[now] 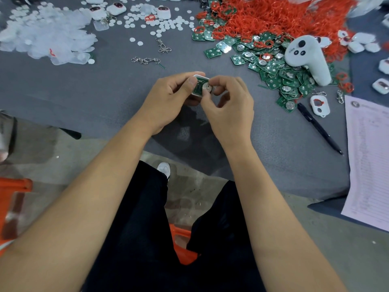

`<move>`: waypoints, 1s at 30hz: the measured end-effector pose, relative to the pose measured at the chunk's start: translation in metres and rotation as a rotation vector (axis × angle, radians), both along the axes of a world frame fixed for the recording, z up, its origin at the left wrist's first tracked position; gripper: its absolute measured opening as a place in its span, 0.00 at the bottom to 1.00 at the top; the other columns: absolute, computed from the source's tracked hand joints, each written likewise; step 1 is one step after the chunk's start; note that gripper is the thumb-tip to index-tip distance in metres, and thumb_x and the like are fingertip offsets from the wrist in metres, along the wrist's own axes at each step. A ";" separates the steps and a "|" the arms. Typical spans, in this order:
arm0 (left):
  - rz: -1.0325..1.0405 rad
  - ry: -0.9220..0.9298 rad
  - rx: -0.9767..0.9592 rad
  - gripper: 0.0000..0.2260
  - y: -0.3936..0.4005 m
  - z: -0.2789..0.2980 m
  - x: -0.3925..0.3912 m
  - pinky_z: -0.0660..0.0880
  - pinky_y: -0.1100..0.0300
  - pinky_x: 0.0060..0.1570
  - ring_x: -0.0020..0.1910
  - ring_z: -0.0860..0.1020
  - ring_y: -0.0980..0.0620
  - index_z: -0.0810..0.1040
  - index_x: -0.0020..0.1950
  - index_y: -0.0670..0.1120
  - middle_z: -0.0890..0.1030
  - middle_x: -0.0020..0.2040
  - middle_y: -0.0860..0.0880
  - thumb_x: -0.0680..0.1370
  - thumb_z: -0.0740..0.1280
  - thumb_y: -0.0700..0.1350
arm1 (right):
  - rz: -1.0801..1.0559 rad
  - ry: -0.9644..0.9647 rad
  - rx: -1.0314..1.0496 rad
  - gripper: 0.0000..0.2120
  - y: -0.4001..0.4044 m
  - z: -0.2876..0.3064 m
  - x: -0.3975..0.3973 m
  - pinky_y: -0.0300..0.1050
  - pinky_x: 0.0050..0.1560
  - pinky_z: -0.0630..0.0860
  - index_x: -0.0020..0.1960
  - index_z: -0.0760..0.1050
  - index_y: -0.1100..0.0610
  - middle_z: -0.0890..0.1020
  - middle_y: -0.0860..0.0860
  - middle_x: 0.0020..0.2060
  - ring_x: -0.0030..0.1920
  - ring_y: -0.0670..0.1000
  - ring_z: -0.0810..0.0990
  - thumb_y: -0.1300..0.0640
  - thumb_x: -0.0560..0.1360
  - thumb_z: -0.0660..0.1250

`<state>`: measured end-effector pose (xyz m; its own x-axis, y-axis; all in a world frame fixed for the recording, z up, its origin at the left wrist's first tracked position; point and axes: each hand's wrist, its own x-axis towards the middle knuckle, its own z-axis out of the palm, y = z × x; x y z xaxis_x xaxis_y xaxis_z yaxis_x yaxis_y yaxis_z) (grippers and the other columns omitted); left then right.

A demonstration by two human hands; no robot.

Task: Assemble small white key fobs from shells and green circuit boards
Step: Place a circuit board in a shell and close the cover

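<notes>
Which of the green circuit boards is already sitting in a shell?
Only the green circuit board pinched between the left hand and right hand, seated in the white shell. The others lie loose in the pile of boards.

grey table [105, 98]. red rubber bands [284, 15] heaped beside green boards [273, 81] with silver discs. white controller [305, 57], black buttons, lies on the boards. near it: black pen [320, 128], white ruled sheet [370, 161]. translucent white films [46, 36] well apart.
</notes>
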<state>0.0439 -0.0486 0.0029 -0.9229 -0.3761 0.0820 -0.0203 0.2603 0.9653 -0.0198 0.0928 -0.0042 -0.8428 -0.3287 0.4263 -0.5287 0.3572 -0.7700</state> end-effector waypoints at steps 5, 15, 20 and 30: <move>0.002 0.004 0.001 0.14 0.001 0.000 0.000 0.81 0.51 0.61 0.61 0.82 0.44 0.78 0.71 0.41 0.84 0.62 0.42 0.87 0.60 0.42 | 0.014 -0.019 0.002 0.04 0.000 0.000 -0.002 0.54 0.41 0.78 0.51 0.81 0.51 0.79 0.49 0.43 0.38 0.49 0.76 0.55 0.77 0.73; 0.015 0.030 0.065 0.13 -0.002 -0.002 -0.001 0.81 0.59 0.54 0.56 0.84 0.51 0.80 0.67 0.42 0.85 0.58 0.46 0.87 0.60 0.41 | 0.098 -0.191 -0.203 0.13 0.004 -0.003 -0.008 0.35 0.42 0.73 0.64 0.77 0.56 0.80 0.49 0.45 0.38 0.48 0.77 0.57 0.80 0.70; 0.000 0.027 0.045 0.13 -0.002 -0.001 -0.001 0.80 0.61 0.54 0.58 0.84 0.51 0.79 0.69 0.40 0.84 0.61 0.43 0.87 0.60 0.41 | 0.152 -0.261 -0.128 0.12 0.003 -0.005 -0.016 0.37 0.49 0.78 0.64 0.82 0.57 0.85 0.47 0.49 0.46 0.39 0.81 0.57 0.82 0.68; -0.021 0.009 0.031 0.14 -0.003 -0.002 -0.001 0.80 0.59 0.57 0.59 0.83 0.52 0.77 0.71 0.41 0.83 0.61 0.45 0.87 0.60 0.40 | 0.208 -0.308 -0.129 0.09 0.007 -0.008 -0.020 0.36 0.39 0.75 0.59 0.85 0.54 0.85 0.41 0.41 0.38 0.38 0.79 0.57 0.80 0.71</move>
